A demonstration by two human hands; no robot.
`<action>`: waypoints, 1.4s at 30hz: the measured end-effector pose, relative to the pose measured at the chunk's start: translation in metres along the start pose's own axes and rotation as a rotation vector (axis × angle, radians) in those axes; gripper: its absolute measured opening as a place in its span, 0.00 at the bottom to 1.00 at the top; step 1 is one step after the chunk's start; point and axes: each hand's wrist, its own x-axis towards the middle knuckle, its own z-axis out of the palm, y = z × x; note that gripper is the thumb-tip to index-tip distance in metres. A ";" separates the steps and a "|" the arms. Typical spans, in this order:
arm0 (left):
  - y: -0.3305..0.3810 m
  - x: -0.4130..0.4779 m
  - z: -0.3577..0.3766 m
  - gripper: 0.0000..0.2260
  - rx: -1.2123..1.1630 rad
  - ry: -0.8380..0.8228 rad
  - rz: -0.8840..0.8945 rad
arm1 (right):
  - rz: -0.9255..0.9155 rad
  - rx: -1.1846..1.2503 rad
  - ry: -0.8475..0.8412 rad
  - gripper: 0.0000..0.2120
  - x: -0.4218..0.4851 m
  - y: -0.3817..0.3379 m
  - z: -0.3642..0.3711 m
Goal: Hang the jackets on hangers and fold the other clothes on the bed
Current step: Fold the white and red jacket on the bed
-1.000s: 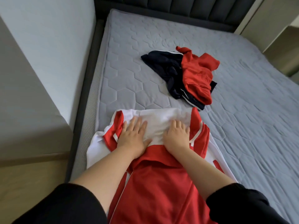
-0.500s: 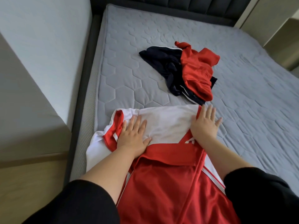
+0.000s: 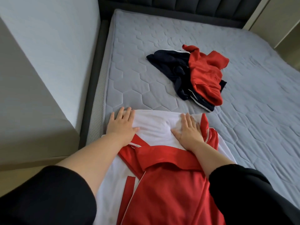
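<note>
The bed [image 3: 142, 51] carries three garments. A red-and-white jacket [image 3: 168, 189] lies spread at its near edge. Two hands press flat on its white top part, fingers straight: left hand [image 3: 122, 125] at the left edge, right hand [image 3: 188, 132] at the right. Farther up, well apart, a navy garment [image 3: 168, 64] lies crumpled with a red garment [image 3: 204, 72] partly on top.

Three garments [image 3: 162, 192] [image 3: 167, 64] [image 3: 206, 70], two grips [image 3: 121, 125] [image 3: 188, 132]

A home bedroom
A bare quilted grey mattress [image 3: 162, 46] fills a dark frame [image 3: 97, 62] with a padded headboard [image 3: 178, 4] (channel-stitched), beside a pale wall [image 3: 48, 46]; loose clothes [image 3: 203, 73] lie on it.
</note>
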 end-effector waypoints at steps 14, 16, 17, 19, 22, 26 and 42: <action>0.018 -0.009 -0.068 0.11 -0.258 0.131 -0.244 | -0.164 -0.666 -0.064 0.12 0.018 -0.028 -0.095; 0.017 -0.013 -0.085 0.12 -0.256 0.208 -0.215 | -0.171 -0.695 0.083 0.10 0.010 -0.031 -0.108; 0.014 -0.014 -0.094 0.12 -0.259 0.250 -0.213 | -0.165 -0.668 0.164 0.09 0.008 -0.032 -0.116; 0.008 -0.013 -0.117 0.12 -0.264 0.357 -0.223 | -0.145 -0.579 0.333 0.09 0.005 -0.037 -0.137; 0.002 -0.018 -0.151 0.11 -0.290 0.484 -0.242 | -0.140 -0.477 0.530 0.08 0.004 -0.045 -0.168; 0.008 -0.049 -0.155 0.08 -0.282 0.568 -0.183 | -0.152 -0.454 0.487 0.08 -0.020 -0.043 -0.174; 0.075 -0.227 -0.045 0.12 -0.019 0.185 0.237 | -0.478 -0.287 0.640 0.08 -0.192 0.058 -0.062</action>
